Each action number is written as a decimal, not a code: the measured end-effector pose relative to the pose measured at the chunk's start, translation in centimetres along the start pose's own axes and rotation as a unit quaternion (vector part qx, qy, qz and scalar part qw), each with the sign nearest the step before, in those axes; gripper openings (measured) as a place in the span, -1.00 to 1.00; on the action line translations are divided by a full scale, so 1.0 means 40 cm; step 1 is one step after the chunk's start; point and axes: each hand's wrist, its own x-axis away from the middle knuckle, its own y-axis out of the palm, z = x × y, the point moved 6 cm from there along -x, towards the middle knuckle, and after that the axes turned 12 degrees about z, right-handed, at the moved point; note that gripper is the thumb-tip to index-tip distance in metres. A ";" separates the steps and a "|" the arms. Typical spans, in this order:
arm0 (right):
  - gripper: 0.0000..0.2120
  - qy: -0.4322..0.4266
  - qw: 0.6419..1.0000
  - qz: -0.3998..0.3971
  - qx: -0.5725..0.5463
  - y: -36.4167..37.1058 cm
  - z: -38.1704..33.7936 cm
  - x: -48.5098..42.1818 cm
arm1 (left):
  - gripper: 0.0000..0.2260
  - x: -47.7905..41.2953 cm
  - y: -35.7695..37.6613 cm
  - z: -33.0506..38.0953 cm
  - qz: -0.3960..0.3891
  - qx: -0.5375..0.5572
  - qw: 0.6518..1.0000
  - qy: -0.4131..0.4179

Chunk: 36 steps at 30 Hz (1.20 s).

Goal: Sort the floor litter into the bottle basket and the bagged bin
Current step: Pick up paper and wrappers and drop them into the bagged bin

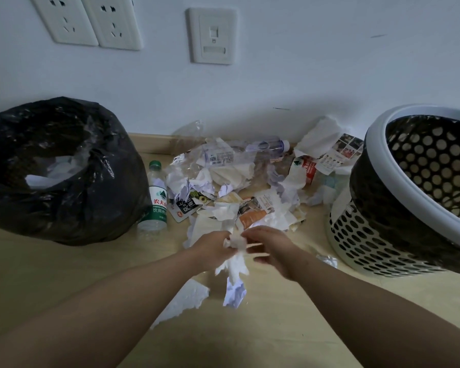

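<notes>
Looking down over two bare forearms at a pale wooden floor (276, 328) beside a white wall. Pinching a wad of crumpled tissue (235, 244) just above the floor in the left hand (210, 249), fingers curled round its top, ragged ends trailing below. Meeting the same wad from the other side with the right hand (272, 251) — fingers bent toward it but blurred, so impossible to say whether gripping or only touching. Probably bunching loose paper into one handful to save trips.

Just beyond the hands, against the skirting: a litter pile (237, 187) of torn paper, wrappers and crushed clear plastic, with a clear bottle (263, 147) at its back and a red-labelled bottle (306, 168) to its right. Just beside the pile on the left, a green-capped water bottle (157, 200).

Far left, touching that bottle: the bagged bin (64, 195), black liner gaping, white paper already inside. Far right: the perforated bottle basket (369, 235), tipped toward the viewer, nothing visible in it. Set either side of the pile, presumably so each is a short reach — tissue likely headed left.
</notes>
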 end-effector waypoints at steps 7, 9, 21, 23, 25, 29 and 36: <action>-0.64 -0.166 0.864 0.273 0.389 -0.137 -0.072 -0.088 | -0.64 -0.014 -0.047 -0.013 0.061 -0.190 0.980 0.002; -0.52 -0.165 0.843 0.249 0.447 -0.132 -0.075 -0.118 | -0.67 -0.021 -0.058 0.006 0.111 -0.274 0.954 0.053; -0.40 -0.261 0.767 0.009 0.587 0.037 0.102 -0.063 | -0.64 -0.065 -0.044 -0.157 -0.011 -0.396 0.917 0.053; -0.44 -0.283 0.756 -0.022 0.590 0.044 0.122 -0.048 | -0.63 -0.066 -0.046 -0.166 -0.008 -0.382 0.923 0.035; -0.51 -0.264 0.761 -0.038 0.592 0.034 0.143 -0.047 | -0.62 -0.068 -0.038 -0.154 -0.010 -0.341 0.940 0.024; -0.76 -0.213 0.763 -0.017 0.610 -0.016 0.156 -0.065 | -0.63 -0.041 0.011 -0.089 -0.057 -0.282 0.956 0.054; -0.86 -0.132 0.891 0.159 0.403 -0.143 0.060 -0.057 | -0.86 -0.007 0.010 0.054 0.030 -0.184 0.976 0.113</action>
